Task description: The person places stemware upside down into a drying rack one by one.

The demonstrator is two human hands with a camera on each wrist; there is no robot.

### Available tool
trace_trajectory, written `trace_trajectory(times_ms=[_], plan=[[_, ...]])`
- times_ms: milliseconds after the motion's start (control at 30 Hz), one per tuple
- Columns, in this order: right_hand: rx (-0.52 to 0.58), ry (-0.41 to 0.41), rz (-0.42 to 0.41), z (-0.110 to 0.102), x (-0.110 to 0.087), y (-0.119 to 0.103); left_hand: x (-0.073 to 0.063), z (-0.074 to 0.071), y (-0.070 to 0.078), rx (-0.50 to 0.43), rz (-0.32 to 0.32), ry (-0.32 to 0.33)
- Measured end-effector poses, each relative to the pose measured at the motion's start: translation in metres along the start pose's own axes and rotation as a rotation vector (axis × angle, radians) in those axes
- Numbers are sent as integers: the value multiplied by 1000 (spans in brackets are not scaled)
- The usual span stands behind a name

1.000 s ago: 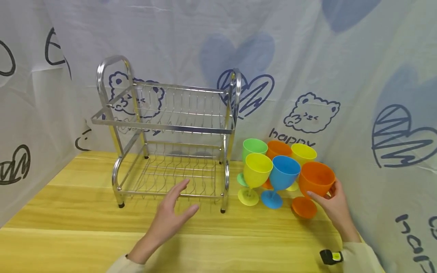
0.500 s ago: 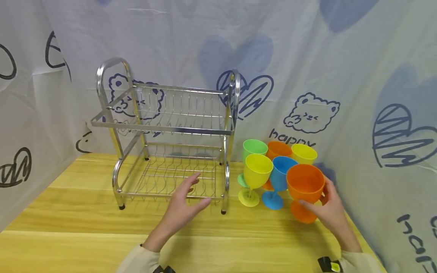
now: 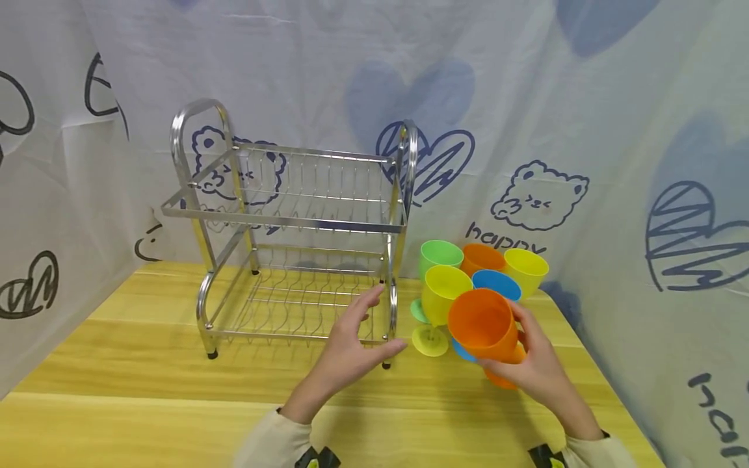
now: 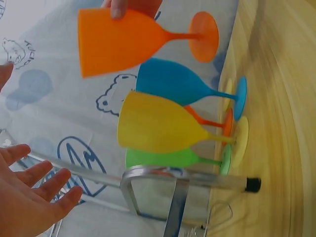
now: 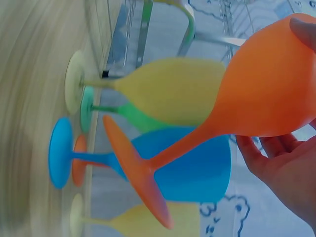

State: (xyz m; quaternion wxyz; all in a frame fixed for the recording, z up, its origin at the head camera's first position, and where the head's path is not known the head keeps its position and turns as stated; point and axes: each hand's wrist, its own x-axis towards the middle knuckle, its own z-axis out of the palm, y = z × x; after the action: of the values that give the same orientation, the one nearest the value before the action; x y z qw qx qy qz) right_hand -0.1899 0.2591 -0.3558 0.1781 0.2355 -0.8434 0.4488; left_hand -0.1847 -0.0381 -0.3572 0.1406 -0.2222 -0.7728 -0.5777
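My right hand (image 3: pixel 541 364) grips an orange goblet (image 3: pixel 482 325) by its bowl, fingers on the far side and thumb on the near side. In the right wrist view the goblet's foot (image 5: pixel 138 170) is lifted off the table and its stem tilts. Behind it stand a blue goblet (image 3: pixel 497 285) and a yellow goblet (image 3: pixel 446 292). Empty, my left hand (image 3: pixel 351 351) hovers in front of the metal dish rack (image 3: pixel 283 223), fingers extended and thumb spread apart; the left wrist view shows those fingers (image 4: pixel 42 182) too.
Farther back stand a green goblet (image 3: pixel 440 255), another orange goblet (image 3: pixel 482 259) and another yellow goblet (image 3: pixel 526 266). All rest on the wood-grain table (image 3: pixel 146 390). A patterned cloth (image 3: pixel 328 52) hangs behind and at both sides.
My right hand has lifted the orange goblet and carried it left, in front of the blue one. My left hand has moved right, toward the rack's right front leg.
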Motion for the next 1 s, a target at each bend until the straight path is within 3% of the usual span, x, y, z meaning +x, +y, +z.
trace_trajectory(times_ms=[433, 733, 1000], plan=[[-190, -68, -167, 25, 13, -20, 7, 21, 7, -4, 68, -72], [-373, -64, -428, 42, 23, -27, 6, 28, 5, -3, 91, -87], [-494, -111, -448, 50, 27, -36, 5, 28, 5, 13, 63, -71]])
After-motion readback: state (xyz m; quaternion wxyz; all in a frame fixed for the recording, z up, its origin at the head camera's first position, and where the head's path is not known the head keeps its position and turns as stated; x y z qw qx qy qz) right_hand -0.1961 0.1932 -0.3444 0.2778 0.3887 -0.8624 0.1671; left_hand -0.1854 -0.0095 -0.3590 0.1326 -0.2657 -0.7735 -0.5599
